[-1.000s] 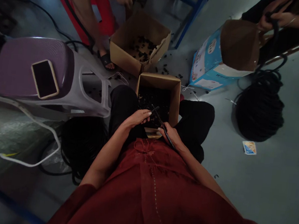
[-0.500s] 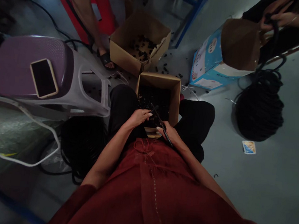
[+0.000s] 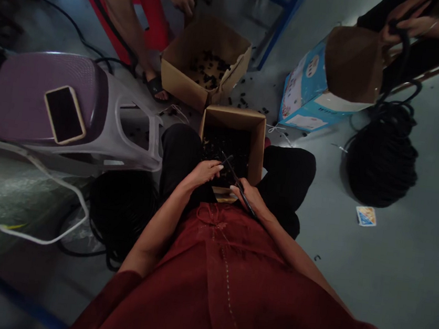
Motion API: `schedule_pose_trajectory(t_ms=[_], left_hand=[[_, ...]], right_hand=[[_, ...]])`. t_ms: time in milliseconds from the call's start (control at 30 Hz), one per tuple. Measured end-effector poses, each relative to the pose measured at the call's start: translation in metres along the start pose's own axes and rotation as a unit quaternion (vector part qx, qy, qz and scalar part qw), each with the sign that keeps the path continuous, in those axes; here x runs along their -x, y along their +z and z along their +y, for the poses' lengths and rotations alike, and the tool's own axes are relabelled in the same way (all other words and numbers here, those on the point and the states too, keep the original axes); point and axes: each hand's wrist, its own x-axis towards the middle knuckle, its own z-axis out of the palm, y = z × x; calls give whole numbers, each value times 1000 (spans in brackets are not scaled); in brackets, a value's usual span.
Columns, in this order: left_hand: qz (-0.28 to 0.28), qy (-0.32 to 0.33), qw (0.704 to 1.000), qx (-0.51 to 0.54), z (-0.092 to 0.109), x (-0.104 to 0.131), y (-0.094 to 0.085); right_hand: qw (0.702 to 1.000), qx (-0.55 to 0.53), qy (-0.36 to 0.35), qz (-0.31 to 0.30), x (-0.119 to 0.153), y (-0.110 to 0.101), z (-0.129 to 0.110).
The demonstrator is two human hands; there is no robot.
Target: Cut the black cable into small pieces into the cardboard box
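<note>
No word, brand or number can be made out with certainty. Print is carried mostly by the blue-and-white box (image 3: 303, 92) at the far right. On its left face, a round emblem (image 3: 312, 65) is set above a column of dark characters (image 3: 290, 89) — too small and blurred to be read. Another short line of dark lettering (image 3: 327, 111) is printed on the near face, above a white panel (image 3: 306, 122) whose contents cannot be deciphered. On the floor at the right, blue and yellow-orange printing is borne by a small card (image 3: 366, 216) — likewise illegible.
</note>
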Motion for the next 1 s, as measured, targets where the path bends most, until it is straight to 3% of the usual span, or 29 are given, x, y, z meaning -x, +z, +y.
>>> schedule_pose_trajectory(t_ms=[367, 1000], left_hand=[[-26, -7, 1000, 6, 0, 0, 1], [-22, -14, 1000, 12, 3, 0, 1]], right_hand=[[1000, 9, 13, 10, 1, 3, 2], [1000, 7, 14, 15, -2, 7, 6]])
